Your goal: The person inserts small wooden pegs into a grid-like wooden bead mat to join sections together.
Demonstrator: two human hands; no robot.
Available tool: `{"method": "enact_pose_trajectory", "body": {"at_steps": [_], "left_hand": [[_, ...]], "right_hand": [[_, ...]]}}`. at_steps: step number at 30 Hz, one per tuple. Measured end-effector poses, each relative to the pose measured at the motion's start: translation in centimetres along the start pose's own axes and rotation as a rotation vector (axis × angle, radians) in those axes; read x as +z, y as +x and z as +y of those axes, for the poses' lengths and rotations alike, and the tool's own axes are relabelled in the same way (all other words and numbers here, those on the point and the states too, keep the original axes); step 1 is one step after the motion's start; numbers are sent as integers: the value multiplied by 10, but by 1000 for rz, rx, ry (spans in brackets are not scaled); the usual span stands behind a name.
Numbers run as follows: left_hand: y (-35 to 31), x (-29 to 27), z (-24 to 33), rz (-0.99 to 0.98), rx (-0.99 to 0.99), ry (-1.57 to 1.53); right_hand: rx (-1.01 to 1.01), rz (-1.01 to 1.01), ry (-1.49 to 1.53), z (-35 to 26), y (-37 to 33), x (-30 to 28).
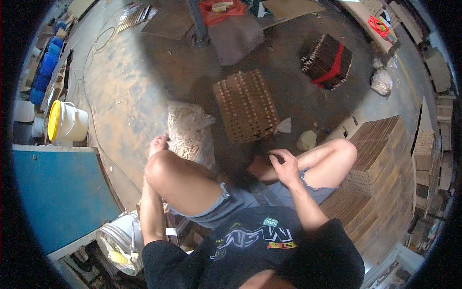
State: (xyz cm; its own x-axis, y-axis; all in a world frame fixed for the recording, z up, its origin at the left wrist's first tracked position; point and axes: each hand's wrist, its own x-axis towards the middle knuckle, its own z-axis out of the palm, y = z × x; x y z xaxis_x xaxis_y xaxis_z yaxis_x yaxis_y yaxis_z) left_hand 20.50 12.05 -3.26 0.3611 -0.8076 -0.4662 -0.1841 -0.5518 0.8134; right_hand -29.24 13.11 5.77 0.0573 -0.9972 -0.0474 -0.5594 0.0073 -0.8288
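My left hand (158, 144) is beyond my left knee, beside a clear plastic bag (190, 118) of small wooden dowels (188, 147). The knee hides part of that hand, and its grip does not show clearly. My right hand (286, 167) hovers by my right knee with loosely bent fingers, the thumb and forefinger apart, and nothing visible in it. In front of me on the floor sits a block of drilled wooden pieces (246, 107), with rows of pale dowel ends standing out of its top.
To the right rise stacks of drilled wooden boards (380, 168). Farther off lies a dark wood bundle (332, 65) with a red band. On the left are a white bucket with yellow lid (72, 123), a blue panel (62, 192) and another white bucket (120, 241).
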Motion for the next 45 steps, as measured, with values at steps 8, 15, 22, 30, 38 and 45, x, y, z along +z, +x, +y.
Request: {"method": "enact_pose_trajectory", "body": {"at_steps": [8, 15, 22, 30, 38, 45], "left_hand": [[-131, 1, 234, 23, 183, -538], [-158, 163, 227, -162, -212, -692], [-163, 252, 162, -12, -300, -951], [-156, 261, 129, -207, -381, -1011], [-133, 276, 86, 0, 113, -735], [-138, 257, 131, -101, -359, -1146]], "right_hand": [[-97, -33, 146, -51, 19, 0], [-419, -151, 239, -119, 23, 18], [-461, -240, -25, -76, 17, 12], [-637, -239, -73, -67, 18, 12], [-632, -316, 49, -83, 22, 26], [-709, -470, -71, -89, 31, 13]]}}
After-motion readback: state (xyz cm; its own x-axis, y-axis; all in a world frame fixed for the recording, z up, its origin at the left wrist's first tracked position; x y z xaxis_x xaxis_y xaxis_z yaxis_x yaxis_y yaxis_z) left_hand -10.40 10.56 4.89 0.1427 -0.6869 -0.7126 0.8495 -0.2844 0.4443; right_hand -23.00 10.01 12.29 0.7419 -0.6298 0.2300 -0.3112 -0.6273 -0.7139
